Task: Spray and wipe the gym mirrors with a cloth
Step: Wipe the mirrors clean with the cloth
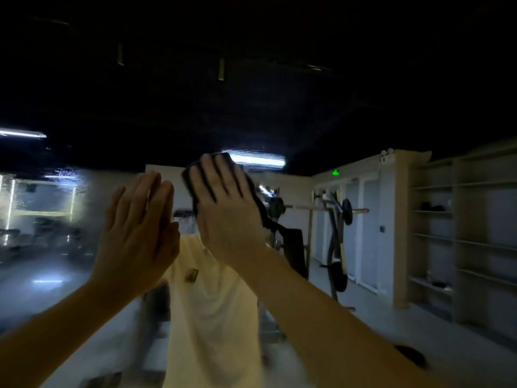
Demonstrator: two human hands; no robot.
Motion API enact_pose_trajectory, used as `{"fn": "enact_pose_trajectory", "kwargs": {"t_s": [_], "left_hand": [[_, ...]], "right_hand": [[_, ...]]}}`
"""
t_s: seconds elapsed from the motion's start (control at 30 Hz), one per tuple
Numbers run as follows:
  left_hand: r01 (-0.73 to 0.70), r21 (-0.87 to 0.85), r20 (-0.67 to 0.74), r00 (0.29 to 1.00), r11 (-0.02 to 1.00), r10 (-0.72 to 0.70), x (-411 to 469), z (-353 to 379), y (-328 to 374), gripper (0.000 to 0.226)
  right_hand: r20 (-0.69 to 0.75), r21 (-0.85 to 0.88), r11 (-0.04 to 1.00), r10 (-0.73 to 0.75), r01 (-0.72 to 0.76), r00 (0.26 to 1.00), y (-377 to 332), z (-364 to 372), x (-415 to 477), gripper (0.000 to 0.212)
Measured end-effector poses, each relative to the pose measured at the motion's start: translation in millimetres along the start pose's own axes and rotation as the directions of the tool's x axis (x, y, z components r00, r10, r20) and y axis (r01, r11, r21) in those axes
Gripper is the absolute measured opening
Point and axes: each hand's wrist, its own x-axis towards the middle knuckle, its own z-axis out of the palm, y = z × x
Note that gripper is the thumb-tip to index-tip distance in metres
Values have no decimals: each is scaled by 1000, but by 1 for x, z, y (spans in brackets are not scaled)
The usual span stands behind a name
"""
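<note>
right hand point(223, 208) presses a dark cloth point(195, 175) flat against the mirror point(56, 219), fingers straight; left hand point(137, 233) flat, holding nothing

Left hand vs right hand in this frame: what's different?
1. The right hand presses a dark crumpled cloth against the large wall mirror. The left hand holds nothing.
2. The right hand's fingers are spread, while the left hand's are held together.
3. The right hand is higher than the left hand.

Shared: both hands are raised, with straight fingers and bare forearms.
</note>
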Motion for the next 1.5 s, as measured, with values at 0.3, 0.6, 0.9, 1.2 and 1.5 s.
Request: {"fn": "enact_pose_trajectory", "kwargs": {"t_s": [0.3, 0.6, 0.9, 1.2, 1.5], "left_hand": [[8, 25, -18, 1000, 1000, -7, -4, 11, -1, 66], [-8, 24, -26, 1000, 1000, 8, -4, 15, 0, 66], [19, -45, -92, 995, 999, -23, -36, -15, -33, 74], [21, -15, 25, 999, 1000, -20, -65, -20, -33, 75], [97, 30, 90, 991, 995, -99, -65, 4, -13, 84]], "right_hand": [[-64, -38, 912, 406, -409, 912, 146, -10, -35, 63], [-110, 74, 774, 634, -629, 766, 78, -10, 11, 68], [8, 73, 996, 58, -59, 998, -70, 0, 43, 64], [39, 1, 988, -156, 156, 987, -9, 2, -29, 61], [-108, 94, 682, 731, -726, 673, 97, 13, -103, 61]]}}
